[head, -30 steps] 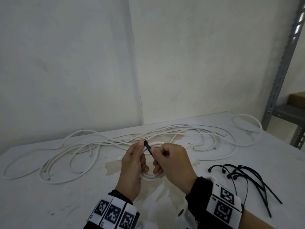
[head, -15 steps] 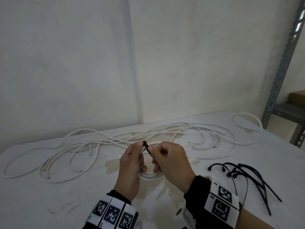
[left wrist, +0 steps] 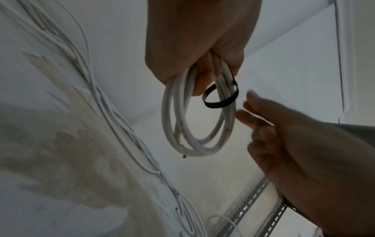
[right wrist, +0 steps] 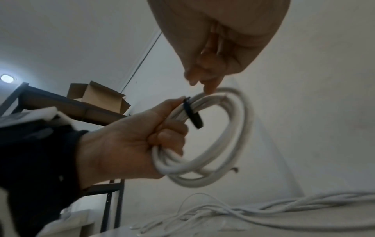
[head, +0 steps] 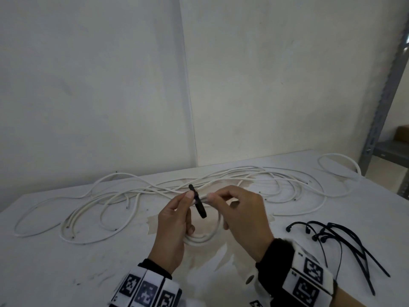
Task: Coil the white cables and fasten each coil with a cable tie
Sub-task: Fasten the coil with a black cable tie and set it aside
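Coil (head: 200, 237) of white cable hangs above the table (head: 66, 262) in the head view, gripped by the left hand (head: 174, 227), whose fingers curl round its upper left part. A black tie (head: 198, 201) loops round the strands at the top, one end sticking up past the left thumb. The right hand (head: 241, 218) sits just beside it, fingertips bunched toward the tie; blur hides whether they pinch it. Loose cables (head: 221, 180) sprawl across the table behind the hands, and spare ties (head: 338, 240) lie to the right, well apart from the coil. A grey rack (head: 385, 100) stands at the far right.

From the left wrist, the left hand (left wrist: 202, 40) closes its fingers round the coil (left wrist: 194, 128), which dangles below it. The tie (left wrist: 221, 99) forms a slack ring round the strands on the right side. The right hand (left wrist: 300, 136) is near the coil with fingers loosely bent and slightly apart; they look clear of the tie, though they are blurred.

From the right wrist, the left hand (right wrist: 129, 141) clasps the coil (right wrist: 221, 154), thumb pressed on the tie (right wrist: 192, 115) where it crosses the strands. The right hand (right wrist: 219, 48) is above, fingers curled downward, one fingertip touching the top of the coil. More cables (right wrist: 284, 211) lie on the table below. A cardboard box (right wrist: 97, 94) sits on the rack behind.
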